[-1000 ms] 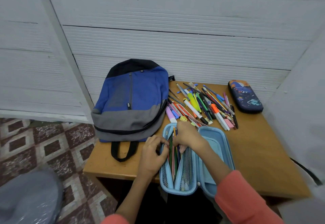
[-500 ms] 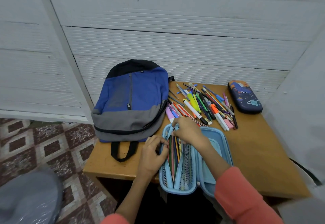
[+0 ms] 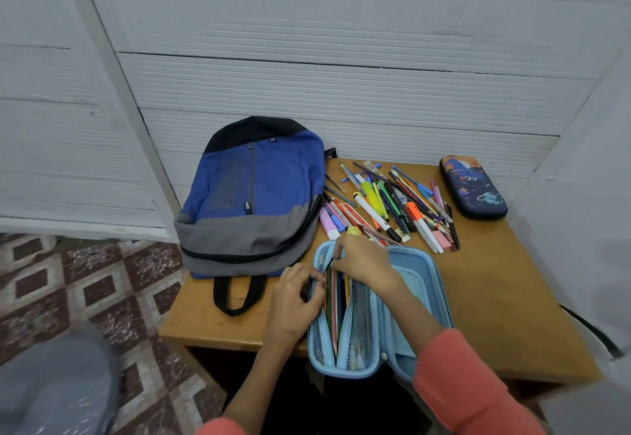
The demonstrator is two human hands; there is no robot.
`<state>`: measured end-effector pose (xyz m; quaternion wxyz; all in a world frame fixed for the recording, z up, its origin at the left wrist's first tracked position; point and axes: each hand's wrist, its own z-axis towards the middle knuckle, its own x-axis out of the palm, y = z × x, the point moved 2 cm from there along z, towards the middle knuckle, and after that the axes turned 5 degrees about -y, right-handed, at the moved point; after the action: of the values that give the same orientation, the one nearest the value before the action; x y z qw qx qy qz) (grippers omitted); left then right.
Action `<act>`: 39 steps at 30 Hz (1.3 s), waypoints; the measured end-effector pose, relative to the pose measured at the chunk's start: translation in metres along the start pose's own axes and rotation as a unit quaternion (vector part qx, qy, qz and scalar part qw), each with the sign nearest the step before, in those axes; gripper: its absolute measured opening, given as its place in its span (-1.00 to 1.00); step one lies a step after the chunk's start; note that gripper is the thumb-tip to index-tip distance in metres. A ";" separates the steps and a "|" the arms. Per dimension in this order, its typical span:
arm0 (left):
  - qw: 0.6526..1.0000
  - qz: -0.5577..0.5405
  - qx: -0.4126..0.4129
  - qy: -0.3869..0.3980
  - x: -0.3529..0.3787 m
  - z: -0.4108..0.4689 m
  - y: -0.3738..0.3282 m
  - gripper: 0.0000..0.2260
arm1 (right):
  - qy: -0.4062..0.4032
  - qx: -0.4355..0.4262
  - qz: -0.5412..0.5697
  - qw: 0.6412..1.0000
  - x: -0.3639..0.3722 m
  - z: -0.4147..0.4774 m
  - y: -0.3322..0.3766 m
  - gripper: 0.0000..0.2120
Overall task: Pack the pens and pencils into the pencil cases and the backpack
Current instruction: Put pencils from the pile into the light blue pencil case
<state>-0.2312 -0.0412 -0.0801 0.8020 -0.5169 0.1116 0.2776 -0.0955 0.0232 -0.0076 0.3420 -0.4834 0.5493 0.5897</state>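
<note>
Curled hands [image 3: 294, 298] [image 3: 364, 263] on pencil case [image 3: 423, 284]

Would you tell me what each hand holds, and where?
The left hand grips the blue case at its left edge; the right hand pinches pencils by their far ends.

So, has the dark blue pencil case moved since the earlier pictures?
No. The dark blue pencil case lies in the same place near the far right corner of the table, just right of the pen pile.
</note>
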 end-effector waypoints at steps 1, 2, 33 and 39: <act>1.000 0.001 0.001 -0.001 0.000 0.000 0.000 -0.87 | 0.000 0.000 0.004 1.000 0.002 -0.002 0.001 -0.87; 1.000 0.001 0.002 -0.002 0.000 0.000 0.000 -0.87 | 0.000 0.001 0.012 1.000 0.003 -0.003 0.001 -0.86; 1.000 -0.004 -0.004 -0.003 0.001 -0.001 0.002 -0.89 | -0.087 -0.047 0.019 0.995 0.024 -0.003 -0.006 -0.88; 1.000 -0.003 -0.005 -0.003 0.001 -0.002 0.002 -0.88 | -0.088 -0.044 0.037 0.994 0.027 0.000 -0.009 -0.91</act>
<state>-0.2315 -0.0419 -0.0825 0.8008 -0.5204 0.1060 0.2770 -0.0949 0.0208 -0.0364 0.3449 -0.4237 0.5082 0.6657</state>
